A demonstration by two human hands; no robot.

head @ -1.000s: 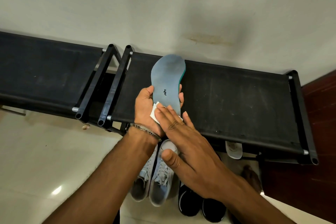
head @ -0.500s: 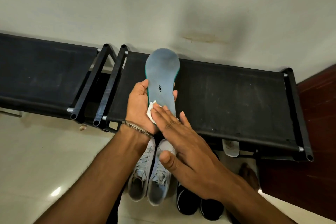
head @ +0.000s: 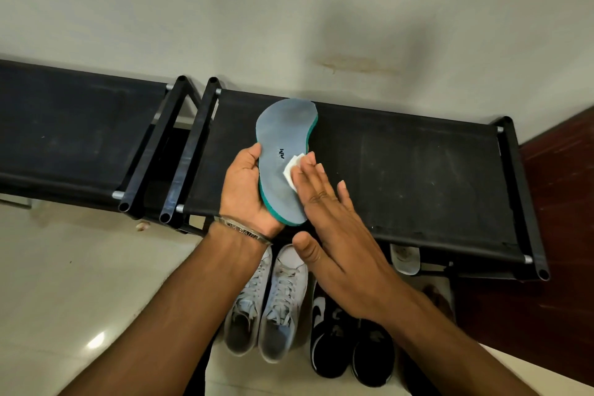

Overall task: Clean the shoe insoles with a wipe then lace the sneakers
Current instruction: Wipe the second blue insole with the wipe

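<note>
Wiping the insole (head: 283, 167) | left hand (head: 246, 190) grips its edge above the black surface (head: 418, 177) | right hand (head: 334, 219), fingers flat, presses the wipe (head: 292, 169) mid-sole | next likely: strokes toward heel and toe | grey sneakers (head: 266, 309) wait on floor, lacing not begun

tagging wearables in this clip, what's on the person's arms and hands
Both forearms are bare, with no sleeves in view and no gloves. The left hand has a thin silver metal bangle at the wrist, engraved with lettering too small to read surely. The right hand shows no ring, watch or band.
</note>
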